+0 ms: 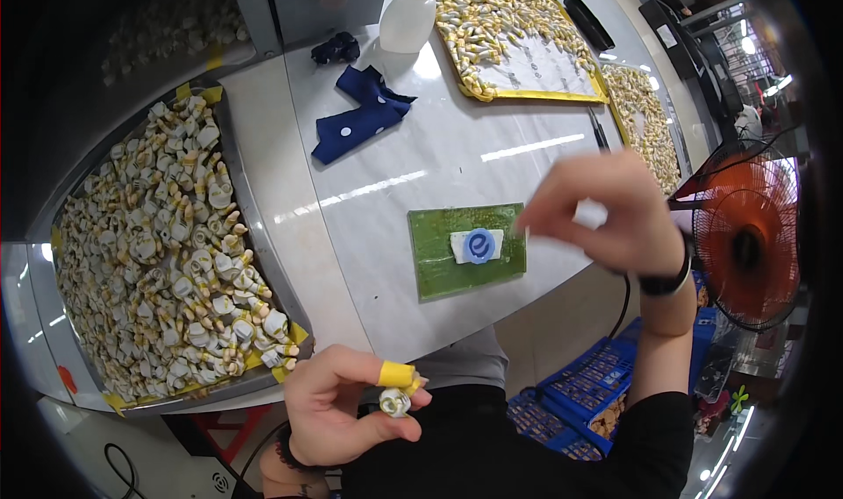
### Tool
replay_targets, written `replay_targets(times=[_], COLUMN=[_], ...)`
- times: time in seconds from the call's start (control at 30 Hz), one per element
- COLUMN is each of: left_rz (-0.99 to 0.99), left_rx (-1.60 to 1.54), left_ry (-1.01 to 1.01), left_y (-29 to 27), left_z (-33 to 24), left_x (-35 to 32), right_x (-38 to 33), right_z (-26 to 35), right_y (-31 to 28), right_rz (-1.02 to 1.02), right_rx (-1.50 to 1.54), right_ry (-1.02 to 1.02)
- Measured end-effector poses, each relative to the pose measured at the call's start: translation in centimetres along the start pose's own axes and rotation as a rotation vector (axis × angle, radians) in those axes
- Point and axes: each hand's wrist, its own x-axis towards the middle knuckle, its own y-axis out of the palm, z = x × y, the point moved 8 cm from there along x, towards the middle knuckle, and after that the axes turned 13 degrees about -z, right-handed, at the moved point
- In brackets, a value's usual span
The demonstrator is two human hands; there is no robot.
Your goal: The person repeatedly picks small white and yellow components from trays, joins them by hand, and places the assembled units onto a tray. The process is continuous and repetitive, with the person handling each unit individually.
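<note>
My left hand [338, 407], yellow tape around one fingertip, pinches a small white figurine [394, 402] with yellowish parts, held in front of my body below the table edge. My right hand [606, 209] is raised over the table, just right of a green rectangular board [430, 271]. Its thumb and forefinger come together in a pinch, but motion blurs the tips, and whatever they may hold cannot be made out. A round blue cap-like piece [479, 246] rests on a white pad [459, 247] in the middle of the board.
To the left, a large tray [303, 334] is crowded with similar white figurines. Farther back are a dark blue spotted cloth [360, 122], a white bottle [407, 18] and a yellow-edged tray [536, 95] of small yellow-white pieces. An orange fan [746, 236] and blue crates [588, 380] stand at right.
</note>
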Motion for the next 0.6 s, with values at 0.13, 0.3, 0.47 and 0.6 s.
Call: replay_targets(times=[0.13, 0.3, 0.47, 0.6], left_rz=[-0.128, -0.145, -0.012, -0.025], left_rx=[0.018, -0.025, -0.134, -0.208], left_ry=[-0.062, -0.103, -0.166, -0.265], left_y=[0.3, 0.8, 0.9, 1.0], left_z=[0.4, 0.6, 0.9, 1.5], left_x=[0.5, 1.0, 0.7, 0.7], right_x=[-2.3, -2.5, -2.8, -2.7], right_z=[0.1, 0.9, 1.2, 1.5], right_y=[2.0, 2.5, 4.1, 4.6], right_rz=[0.023, -0.003, 0.09, 0.103], right_rx=[-0.116, -0.409, -0.548, -0.536], right_ry=[0.011, -0.28, -0.376, -0.389])
